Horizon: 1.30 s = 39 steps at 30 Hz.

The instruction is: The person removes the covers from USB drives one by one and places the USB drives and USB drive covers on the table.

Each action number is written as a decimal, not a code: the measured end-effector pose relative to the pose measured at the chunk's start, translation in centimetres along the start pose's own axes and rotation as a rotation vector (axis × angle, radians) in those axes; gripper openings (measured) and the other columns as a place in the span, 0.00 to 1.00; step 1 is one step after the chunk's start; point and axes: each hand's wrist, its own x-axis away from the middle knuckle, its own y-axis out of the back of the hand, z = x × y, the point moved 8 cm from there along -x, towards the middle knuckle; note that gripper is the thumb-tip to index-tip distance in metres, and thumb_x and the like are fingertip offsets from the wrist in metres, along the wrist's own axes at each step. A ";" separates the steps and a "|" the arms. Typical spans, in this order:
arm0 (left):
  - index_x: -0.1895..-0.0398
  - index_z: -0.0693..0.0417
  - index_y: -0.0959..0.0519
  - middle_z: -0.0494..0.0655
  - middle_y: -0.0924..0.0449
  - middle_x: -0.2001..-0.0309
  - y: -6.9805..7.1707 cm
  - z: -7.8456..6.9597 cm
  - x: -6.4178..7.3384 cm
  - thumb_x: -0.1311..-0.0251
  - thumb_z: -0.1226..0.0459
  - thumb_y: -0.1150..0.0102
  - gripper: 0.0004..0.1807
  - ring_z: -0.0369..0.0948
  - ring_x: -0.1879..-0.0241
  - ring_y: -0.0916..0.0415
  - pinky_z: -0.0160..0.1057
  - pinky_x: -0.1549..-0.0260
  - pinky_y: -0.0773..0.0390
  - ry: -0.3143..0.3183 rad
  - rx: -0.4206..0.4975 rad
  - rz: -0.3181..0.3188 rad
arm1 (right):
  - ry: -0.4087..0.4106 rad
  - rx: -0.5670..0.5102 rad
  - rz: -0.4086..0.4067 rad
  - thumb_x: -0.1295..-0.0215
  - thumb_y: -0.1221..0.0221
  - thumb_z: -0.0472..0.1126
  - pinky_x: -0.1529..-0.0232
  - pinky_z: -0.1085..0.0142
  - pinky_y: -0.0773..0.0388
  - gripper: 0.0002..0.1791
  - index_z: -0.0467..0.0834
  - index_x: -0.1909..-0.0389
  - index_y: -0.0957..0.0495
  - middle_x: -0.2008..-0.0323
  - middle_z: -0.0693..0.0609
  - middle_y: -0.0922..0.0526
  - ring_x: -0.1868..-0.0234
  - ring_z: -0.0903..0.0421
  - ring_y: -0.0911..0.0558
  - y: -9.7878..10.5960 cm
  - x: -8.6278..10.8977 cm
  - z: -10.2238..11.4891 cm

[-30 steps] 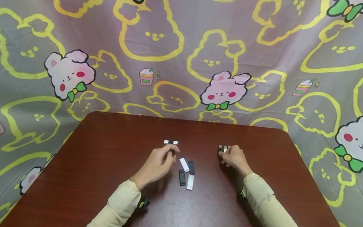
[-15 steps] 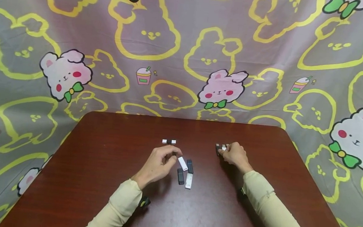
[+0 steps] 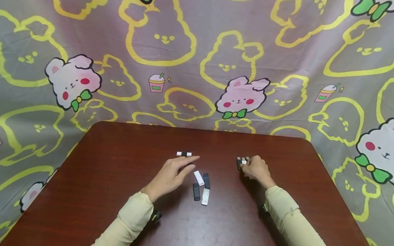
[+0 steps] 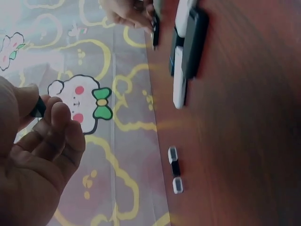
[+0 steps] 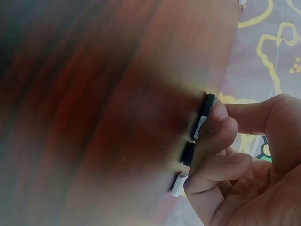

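Note:
My left hand (image 3: pixel 171 173) hovers over the table beside several loose USB flash drives, its index finger stretched forward. The left wrist view shows a small black cap (image 4: pixel 38 108) pinched between thumb and fingers. In front of this hand lies a short row of caps, a black cap (image 3: pixel 184 153) between two white ones. At right my right hand (image 3: pixel 256 168) grips at a side-by-side row of uncapped flash drives with metal plugs facing away. Black and white ones alternate there: a black flash drive (image 5: pixel 209 103), then a white flash drive (image 5: pixel 200 127). The fingers partly cover the row.
Between the hands lie a white flash drive (image 3: pixel 198 178), a black flash drive (image 3: pixel 196 192) and others, close together. The brown table (image 3: pixel 112 151) ends at the back against a patterned curtain (image 3: pixel 193 77).
The left index finger and thumb have straightened and spread; the black piece seen in that hand earlier is hidden in the head view now. The right hand has barely moved at its row.

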 end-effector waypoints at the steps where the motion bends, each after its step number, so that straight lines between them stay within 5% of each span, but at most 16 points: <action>1: 0.33 0.51 0.24 0.49 0.18 0.37 0.1 0.1 -0.2 0.25 0.62 0.47 0.20 0.46 0.40 0.18 0.49 0.40 0.20 -0.011 -0.022 0.001 | 0.000 0.004 -0.002 0.33 0.39 0.44 0.77 0.65 0.28 0.18 0.43 0.84 0.23 0.86 0.54 0.17 0.85 0.59 0.21 0.0 0.0 0.0; 6: 0.31 0.53 0.25 0.53 0.19 0.37 0.5 0.3 -1.0 0.24 0.63 0.49 0.21 0.48 0.39 0.19 0.50 0.39 0.21 -0.046 -0.093 0.000 | 0.015 -0.006 -0.013 0.32 0.39 0.45 0.77 0.65 0.28 0.21 0.44 0.85 0.23 0.86 0.52 0.16 0.85 0.59 0.21 0.4 0.1 -0.2; 9: 0.35 0.54 0.25 0.51 0.14 0.51 0.6 0.9 -1.6 0.25 0.62 0.46 0.19 0.45 0.55 0.15 0.44 0.52 0.17 -0.006 -0.103 0.005 | 0.022 -0.046 -0.034 0.31 0.41 0.46 0.78 0.65 0.28 0.23 0.45 0.88 0.26 0.86 0.51 0.18 0.86 0.58 0.22 0.8 0.3 -0.1; 13: 0.46 0.56 0.25 0.45 0.20 0.67 0.8 1.9 -2.8 0.28 0.60 0.41 0.13 0.38 0.70 0.25 0.37 0.67 0.23 0.043 -0.110 0.011 | 0.029 -0.073 -0.077 0.30 0.42 0.48 0.78 0.65 0.29 0.25 0.46 0.89 0.29 0.90 0.55 0.23 0.85 0.58 0.25 1.7 0.5 0.0; 26: 0.52 0.56 0.20 0.50 0.19 0.62 -1.6 5.1 -7.9 0.31 0.61 0.38 0.10 0.43 0.62 0.23 0.43 0.58 0.21 0.119 -0.295 0.164 | 0.101 -0.155 -0.084 0.28 0.41 0.50 0.80 0.65 0.34 0.23 0.41 0.81 0.23 0.89 0.57 0.31 0.84 0.58 0.31 4.0 2.8 3.0; 33: 0.57 0.58 0.18 0.55 0.22 0.52 -3.8 7.9 -8.7 0.35 0.60 0.33 0.11 0.52 0.48 0.28 0.49 0.47 0.25 0.137 -0.390 0.214 | 0.166 -0.134 -0.087 0.29 0.40 0.49 0.80 0.66 0.35 0.20 0.40 0.76 0.20 0.88 0.58 0.33 0.84 0.58 0.32 4.8 4.4 5.4; 39: 0.58 0.58 0.17 0.55 0.19 0.53 -5.0 9.5 -9.1 0.37 0.61 0.32 0.11 0.53 0.49 0.25 0.52 0.47 0.23 0.195 -0.415 0.291 | 0.203 -0.131 -0.092 0.29 0.39 0.49 0.80 0.65 0.34 0.19 0.39 0.75 0.19 0.88 0.56 0.30 0.84 0.58 0.31 5.3 5.2 6.5</action>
